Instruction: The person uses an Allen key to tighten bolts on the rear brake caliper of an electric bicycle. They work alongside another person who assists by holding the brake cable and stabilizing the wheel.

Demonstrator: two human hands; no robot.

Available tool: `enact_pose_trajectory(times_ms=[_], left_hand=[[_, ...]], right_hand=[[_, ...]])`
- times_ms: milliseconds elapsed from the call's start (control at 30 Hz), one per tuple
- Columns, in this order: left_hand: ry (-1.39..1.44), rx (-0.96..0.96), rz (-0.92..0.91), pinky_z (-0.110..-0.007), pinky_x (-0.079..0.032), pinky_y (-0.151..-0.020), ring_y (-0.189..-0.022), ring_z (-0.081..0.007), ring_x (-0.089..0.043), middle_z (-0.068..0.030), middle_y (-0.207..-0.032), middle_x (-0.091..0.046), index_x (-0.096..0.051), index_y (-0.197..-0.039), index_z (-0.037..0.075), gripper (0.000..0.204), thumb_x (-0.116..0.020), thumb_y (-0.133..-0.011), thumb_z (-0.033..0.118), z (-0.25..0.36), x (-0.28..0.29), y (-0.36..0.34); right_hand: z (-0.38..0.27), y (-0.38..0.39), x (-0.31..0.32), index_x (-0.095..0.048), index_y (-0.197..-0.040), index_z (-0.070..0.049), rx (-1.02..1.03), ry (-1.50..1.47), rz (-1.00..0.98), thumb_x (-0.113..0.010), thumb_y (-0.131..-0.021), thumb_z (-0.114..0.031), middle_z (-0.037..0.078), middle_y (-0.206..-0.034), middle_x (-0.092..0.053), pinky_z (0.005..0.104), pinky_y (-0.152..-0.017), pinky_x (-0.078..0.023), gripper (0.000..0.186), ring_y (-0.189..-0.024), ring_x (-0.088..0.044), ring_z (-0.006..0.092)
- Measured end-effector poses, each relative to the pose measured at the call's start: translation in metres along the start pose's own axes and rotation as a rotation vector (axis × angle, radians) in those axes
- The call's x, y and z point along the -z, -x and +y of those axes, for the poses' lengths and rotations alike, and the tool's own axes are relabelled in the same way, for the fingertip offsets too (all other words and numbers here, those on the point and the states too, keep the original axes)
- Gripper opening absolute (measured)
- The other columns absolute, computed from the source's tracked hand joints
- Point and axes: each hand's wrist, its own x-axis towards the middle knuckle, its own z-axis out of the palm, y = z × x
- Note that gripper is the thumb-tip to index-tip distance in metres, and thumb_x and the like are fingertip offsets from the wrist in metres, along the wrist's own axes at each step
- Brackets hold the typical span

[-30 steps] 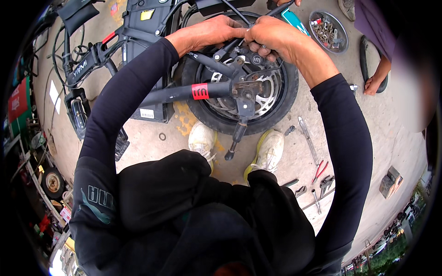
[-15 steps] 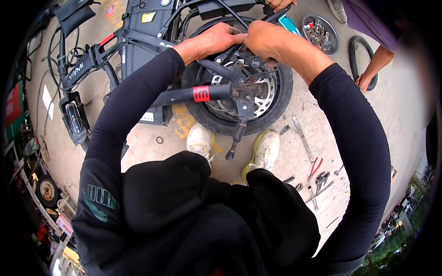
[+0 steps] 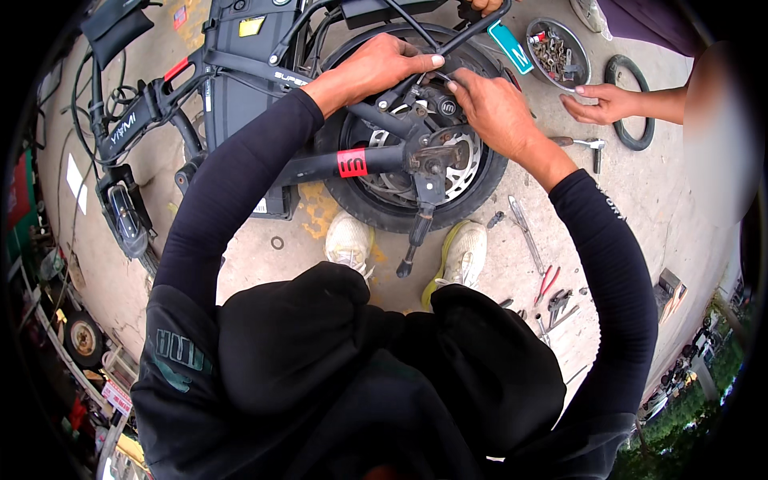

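Note:
My left hand (image 3: 382, 70) is closed at the upper side of the bike's wheel, its thumb pointing right beside a frame strut. Just to its right, my right hand (image 3: 502, 116) pinches with bent fingers near the same spot. What either set of fingertips grips is too small and dark to make out. Below them sit the round black brake caliper (image 3: 445, 106) and the slotted metal brake disc (image 3: 472, 160). The black tyre (image 3: 386, 218) curves around these. A swingarm with a red label (image 3: 352, 163) crosses the wheel, and a kickstand (image 3: 415, 240) points toward my shoes.
Another person's open hand (image 3: 602, 104) reaches in from the right, near a metal bowl (image 3: 584, 76) of small hardware. A black rubber ring (image 3: 640, 136) and a T-shaped tool (image 3: 594, 144) lie below. Red-handled pliers (image 3: 547, 284) and a long wrench (image 3: 524, 228) rest on the concrete.
My right hand has turned and shifted down and right, away from my left hand. The other person's hand has come up and left, off the rubber ring.

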Motion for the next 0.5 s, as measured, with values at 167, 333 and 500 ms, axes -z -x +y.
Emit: enact_pose_trajectory(times_ms=[167,333,500], left_hand=[[-0.144,-0.070,0.033,-0.026,-0.047,-0.063,-0.067,-0.0085,-0.058,-0.0037,-0.075,-0.067,-0.077,-0.091,0.000,0.053,-0.071,-0.091,0.053,0.001,-0.001,0.002],[-0.102,-0.014,0.022,-0.028,-0.049,-0.069,-0.073,-0.0100,-0.059,-0.0049,-0.080,-0.069,-0.076,-0.095,-0.001,0.053,-0.070,-0.092,0.052,-0.007,-0.003,-0.004],[-0.050,-0.073,0.018,-0.033,-0.050,-0.080,-0.084,-0.0182,-0.064,-0.0118,-0.089,-0.072,-0.077,-0.100,-0.001,0.058,-0.069,-0.090,0.055,-0.006,-0.005,-0.003]], right_hand=[[0.022,0.003,-0.022,-0.072,-0.105,-0.009,0.194,0.103,0.286,-0.063,-0.095,-0.023,0.011,-0.087,-0.066,0.0483,-0.079,-0.051,0.020,-0.094,-0.063,0.0330],[0.009,-0.015,-0.010,-0.072,-0.089,-0.005,0.094,0.178,0.055,-0.065,-0.087,-0.014,0.013,-0.089,-0.070,0.0446,-0.077,-0.056,0.012,-0.092,-0.069,0.0342],[0.018,-0.007,-0.019,-0.070,-0.090,-0.005,0.175,0.303,0.251,-0.065,-0.080,-0.011,0.014,-0.087,-0.070,0.0461,-0.072,-0.058,0.013,-0.088,-0.072,0.0335]])
